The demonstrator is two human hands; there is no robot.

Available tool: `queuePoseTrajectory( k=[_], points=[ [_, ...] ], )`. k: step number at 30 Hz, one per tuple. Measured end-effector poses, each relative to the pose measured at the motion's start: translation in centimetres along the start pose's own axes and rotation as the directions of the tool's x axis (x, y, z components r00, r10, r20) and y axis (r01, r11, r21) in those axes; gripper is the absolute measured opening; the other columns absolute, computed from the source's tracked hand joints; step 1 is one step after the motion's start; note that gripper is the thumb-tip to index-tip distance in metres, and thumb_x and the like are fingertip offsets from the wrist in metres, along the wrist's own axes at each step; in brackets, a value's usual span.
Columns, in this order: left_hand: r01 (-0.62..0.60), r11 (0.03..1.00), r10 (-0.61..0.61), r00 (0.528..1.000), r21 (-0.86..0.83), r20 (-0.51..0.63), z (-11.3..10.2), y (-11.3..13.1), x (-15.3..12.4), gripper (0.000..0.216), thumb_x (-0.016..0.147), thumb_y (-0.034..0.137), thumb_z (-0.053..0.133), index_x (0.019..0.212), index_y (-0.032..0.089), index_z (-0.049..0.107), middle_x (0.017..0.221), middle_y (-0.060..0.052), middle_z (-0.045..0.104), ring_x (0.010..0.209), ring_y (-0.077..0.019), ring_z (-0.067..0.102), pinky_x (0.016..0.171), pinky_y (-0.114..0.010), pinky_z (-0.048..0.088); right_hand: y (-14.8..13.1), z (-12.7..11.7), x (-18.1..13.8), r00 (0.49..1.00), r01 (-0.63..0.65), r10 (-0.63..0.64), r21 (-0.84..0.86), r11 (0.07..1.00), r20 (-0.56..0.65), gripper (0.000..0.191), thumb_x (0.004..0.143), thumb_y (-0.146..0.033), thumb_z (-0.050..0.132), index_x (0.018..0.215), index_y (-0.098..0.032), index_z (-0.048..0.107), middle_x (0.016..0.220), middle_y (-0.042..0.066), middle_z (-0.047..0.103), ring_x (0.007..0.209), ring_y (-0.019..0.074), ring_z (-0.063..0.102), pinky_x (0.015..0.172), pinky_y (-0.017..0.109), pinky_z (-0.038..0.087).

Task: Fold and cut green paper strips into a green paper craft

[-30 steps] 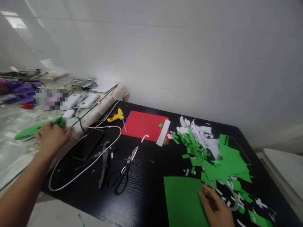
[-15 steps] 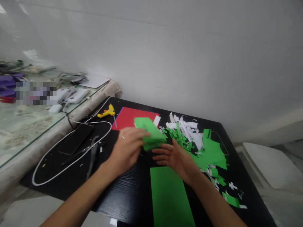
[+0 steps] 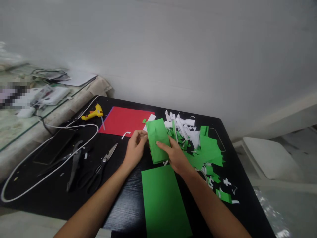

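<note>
Both my hands hold a folded green paper piece (image 3: 157, 137) above the black table (image 3: 123, 211). My left hand (image 3: 135, 150) pinches its left edge, fingers closed on it. My right hand (image 3: 174, 155) grips it from the right, with the index finger lying across its face. A large green sheet (image 3: 163, 201) lies flat on the table just below my hands. To the right sits a pile of green and white paper scraps (image 3: 195, 138).
A red sheet (image 3: 122, 120) lies behind my left hand, with a yellow glue gun (image 3: 93, 112) at its left. Scissors (image 3: 97, 170), black pliers (image 3: 73, 163) and a looped white cable (image 3: 49, 165) are on the table's left. A glass-topped counter with clutter runs along the far left.
My left hand brought the green paper from the left counter to the table's middle. My right hand left the large green sheet and took hold of the paper. The camera view shifted right.
</note>
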State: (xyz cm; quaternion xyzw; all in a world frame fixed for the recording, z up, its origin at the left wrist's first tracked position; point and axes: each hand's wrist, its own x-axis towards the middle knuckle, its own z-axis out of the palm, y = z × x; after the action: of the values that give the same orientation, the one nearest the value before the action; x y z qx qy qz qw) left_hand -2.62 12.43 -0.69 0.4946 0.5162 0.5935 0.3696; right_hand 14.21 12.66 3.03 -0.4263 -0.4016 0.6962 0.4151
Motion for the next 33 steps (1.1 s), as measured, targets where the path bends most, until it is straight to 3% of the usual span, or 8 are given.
queuePoseTrajectory(
  k=[5, 7, 9, 13, 17, 23, 27, 33],
  points=[
    [0.082, 0.996, -0.074, 0.987, -0.045, 0.144, 1.4, -1.3, -1.8, 0.026, 0.094, 0.045, 0.064, 0.087, 0.021, 0.064, 0.069, 0.002, 0.061, 0.063, -0.0149, 0.059, 0.061, -0.027, 0.049, 2.0, -1.7, -1.1, 0.983, 0.12, -0.159, -0.326, 0.938, -0.096, 0.056, 0.072, -0.041, 0.088, 0.122, -0.024, 0.068, 0.124, 0.008, 0.075, 0.116, 0.0309, 0.068, 0.105, 0.045, 0.053],
    [0.1, 0.994, -0.087, 0.977, -0.054, 0.197, 1.5, -1.4, -2.5, 0.028, 0.094, 0.048, 0.066, 0.088, 0.021, 0.064, 0.066, 0.003, 0.06, 0.061, -0.0148, 0.058, 0.061, -0.027, 0.049, 2.9, -2.4, -1.6, 0.969, 0.128, -0.2, -0.4, 0.908, -0.145, 0.065, 0.067, -0.044, 0.091, 0.123, -0.023, 0.065, 0.125, 0.009, 0.074, 0.118, 0.0319, 0.066, 0.106, 0.047, 0.052],
    [0.112, 0.992, -0.094, 0.965, -0.059, 0.244, 1.6, -1.5, -3.0, 0.03, 0.094, 0.05, 0.066, 0.092, 0.02, 0.065, 0.064, 0.003, 0.06, 0.06, -0.0152, 0.059, 0.061, -0.028, 0.05, 3.6, -2.9, -2.0, 0.954, 0.132, -0.231, -0.427, 0.895, -0.19, 0.061, 0.071, -0.046, 0.088, 0.122, -0.022, 0.064, 0.127, 0.01, 0.073, 0.118, 0.0317, 0.065, 0.107, 0.047, 0.051],
    [0.129, 0.99, -0.105, 0.948, -0.064, 0.299, 1.7, -1.8, -3.8, 0.033, 0.092, 0.052, 0.069, 0.098, 0.019, 0.066, 0.067, 0.003, 0.062, 0.059, -0.0144, 0.06, 0.059, -0.027, 0.049, 4.5, -3.5, -2.8, 0.962, 0.162, -0.22, -0.309, 0.937, -0.161, 0.038, 0.086, -0.043, 0.07, 0.118, -0.023, 0.066, 0.128, 0.008, 0.073, 0.119, 0.0295, 0.065, 0.105, 0.043, 0.052],
    [0.139, 0.988, -0.111, 0.938, -0.063, 0.33, 1.6, -2.2, -4.2, 0.034, 0.087, 0.049, 0.077, 0.095, 0.019, 0.065, 0.065, 0.005, 0.058, 0.057, -0.0117, 0.055, 0.057, -0.024, 0.044, 4.8, -3.6, -3.5, 0.964, 0.168, -0.209, -0.235, 0.958, -0.166, 0.03, 0.087, -0.039, 0.06, 0.11, -0.024, 0.071, 0.124, 0.005, 0.075, 0.119, 0.0298, 0.065, 0.102, 0.041, 0.052],
    [0.145, 0.987, -0.112, 0.931, -0.069, 0.348, 1.5, -2.2, -3.8, 0.036, 0.083, 0.049, 0.08, 0.095, 0.018, 0.066, 0.062, 0.006, 0.057, 0.053, -0.0114, 0.054, 0.054, -0.024, 0.043, 5.5, -3.6, -3.7, 0.962, 0.169, -0.205, -0.201, 0.965, -0.178, 0.034, 0.084, -0.043, 0.065, 0.112, -0.024, 0.072, 0.12, 0.005, 0.076, 0.122, 0.0311, 0.063, 0.101, 0.041, 0.054],
    [0.149, 0.986, -0.111, 0.921, -0.076, 0.373, 1.6, -2.2, -3.7, 0.038, 0.083, 0.051, 0.08, 0.097, 0.018, 0.068, 0.062, 0.005, 0.058, 0.052, -0.0118, 0.055, 0.052, -0.025, 0.045, 6.6, -3.9, -3.4, 0.965, 0.193, -0.21, -0.12, 0.974, -0.158, 0.035, 0.086, -0.048, 0.07, 0.112, -0.025, 0.067, 0.117, 0.006, 0.077, 0.11, 0.0288, 0.07, 0.095, 0.04, 0.058],
    [0.144, 0.986, -0.099, 0.905, -0.079, 0.414, 1.6, -2.6, -3.6, 0.041, 0.085, 0.056, 0.077, 0.099, 0.018, 0.068, 0.06, 0.004, 0.06, 0.052, -0.0129, 0.057, 0.052, -0.026, 0.046, 7.4, -4.2, -3.1, 0.952, 0.23, -0.258, -0.172, 0.958, -0.167, 0.037, 0.087, -0.051, 0.073, 0.11, -0.022, 0.067, 0.11, 0.007, 0.078, 0.099, 0.0266, 0.072, 0.089, 0.039, 0.059]
  ],
)
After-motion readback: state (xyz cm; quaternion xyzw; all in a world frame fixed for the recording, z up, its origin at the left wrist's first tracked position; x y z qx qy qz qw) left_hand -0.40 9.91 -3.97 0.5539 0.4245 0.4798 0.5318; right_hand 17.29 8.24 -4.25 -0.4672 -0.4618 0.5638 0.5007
